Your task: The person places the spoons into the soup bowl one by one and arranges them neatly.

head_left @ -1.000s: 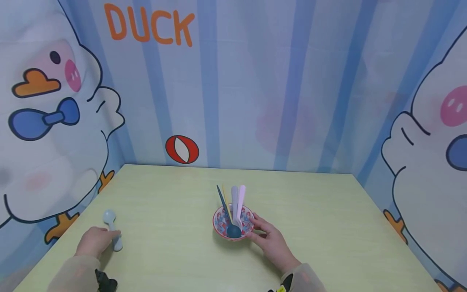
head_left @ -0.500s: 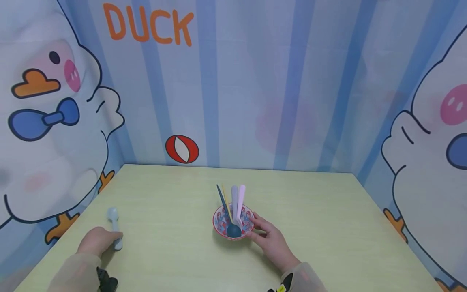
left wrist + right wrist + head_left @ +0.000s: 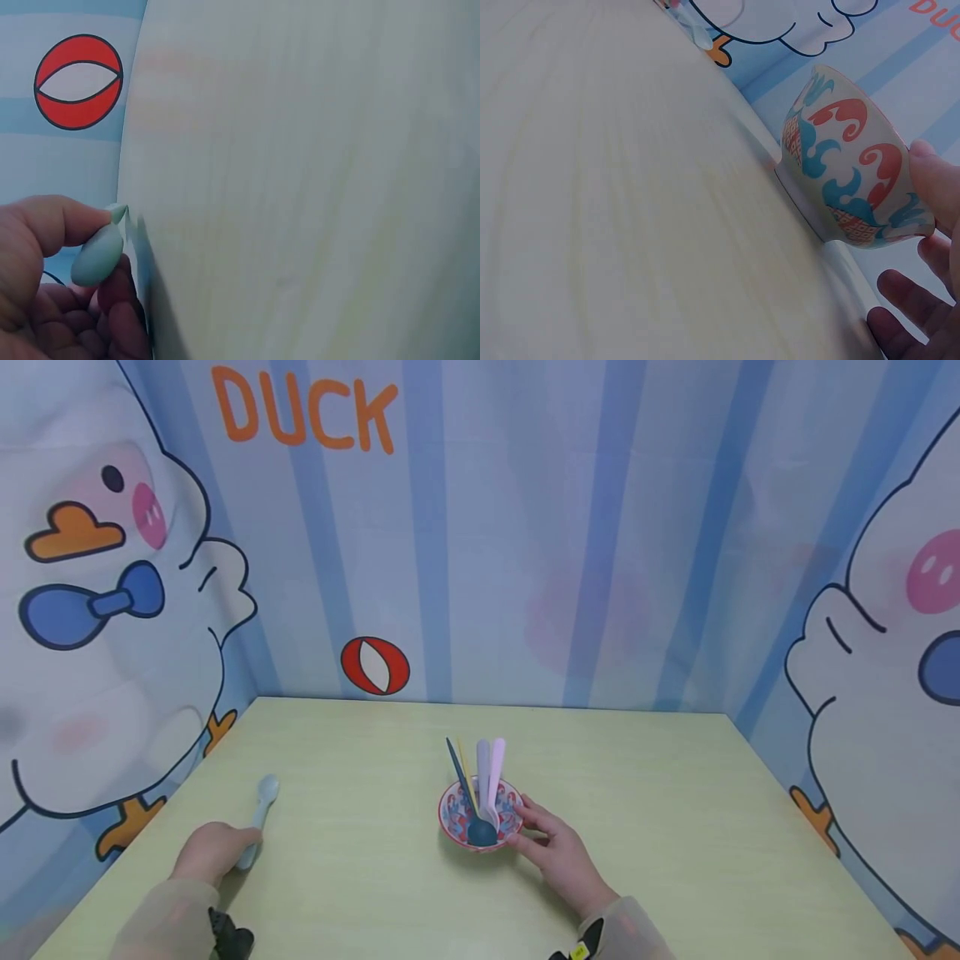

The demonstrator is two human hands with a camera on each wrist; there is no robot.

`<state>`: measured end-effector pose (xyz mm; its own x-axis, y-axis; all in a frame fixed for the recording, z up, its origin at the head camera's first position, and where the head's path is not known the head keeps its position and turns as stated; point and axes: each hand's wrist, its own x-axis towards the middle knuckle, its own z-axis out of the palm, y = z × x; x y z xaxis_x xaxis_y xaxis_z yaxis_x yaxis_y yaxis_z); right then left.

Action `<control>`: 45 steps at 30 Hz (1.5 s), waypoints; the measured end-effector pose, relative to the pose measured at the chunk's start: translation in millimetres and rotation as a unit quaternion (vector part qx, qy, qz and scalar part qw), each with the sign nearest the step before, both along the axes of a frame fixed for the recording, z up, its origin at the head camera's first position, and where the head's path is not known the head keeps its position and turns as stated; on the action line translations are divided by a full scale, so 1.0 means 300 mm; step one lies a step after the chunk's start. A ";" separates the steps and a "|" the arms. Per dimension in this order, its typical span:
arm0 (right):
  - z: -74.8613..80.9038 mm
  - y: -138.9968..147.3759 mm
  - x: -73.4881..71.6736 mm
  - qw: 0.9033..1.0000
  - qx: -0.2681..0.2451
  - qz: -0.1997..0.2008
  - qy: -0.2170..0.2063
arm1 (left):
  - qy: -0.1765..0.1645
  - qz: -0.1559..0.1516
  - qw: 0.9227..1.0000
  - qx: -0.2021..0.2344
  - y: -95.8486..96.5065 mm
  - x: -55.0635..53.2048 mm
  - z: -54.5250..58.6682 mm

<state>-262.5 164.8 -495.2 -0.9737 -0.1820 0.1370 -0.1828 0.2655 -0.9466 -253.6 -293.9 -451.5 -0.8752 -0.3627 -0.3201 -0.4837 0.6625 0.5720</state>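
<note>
Between thumb and fingers, my left hand pinches a light blue spoon at the left of the table. Its head points away from me, tilted to the right; the left wrist view shows one rounded end of the spoon just below the thumb tip. My right hand grips the right rim of a small bowl patterned in red and blue. In the right wrist view the thumb lies at the rim of the bowl. A dark teal spoon leans inside, head down.
Also standing in the bowl are a thin yellow handle, a greyish purple handle and a pink spoon. The pale table ends at a striped cloth backdrop with printed ducks on both sides.
My left hand has moved right and slightly away from me with the light blue spoon, whose head has swung to the right. My right hand and the bowl have stayed in place.
</note>
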 end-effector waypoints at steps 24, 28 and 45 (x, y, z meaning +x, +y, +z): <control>-0.001 0.001 0.000 1.000 -0.002 0.000 -0.001 | 0.062 -0.055 0.964 0.253 0.186 -0.025 0.045; -0.002 0.000 -0.001 1.000 -0.004 -0.001 0.000 | 0.065 -0.058 0.964 0.251 0.213 -0.032 0.051; 0.000 0.000 -0.001 1.000 0.001 -0.006 -0.007 | 0.122 -0.052 0.960 0.245 0.271 -0.047 0.068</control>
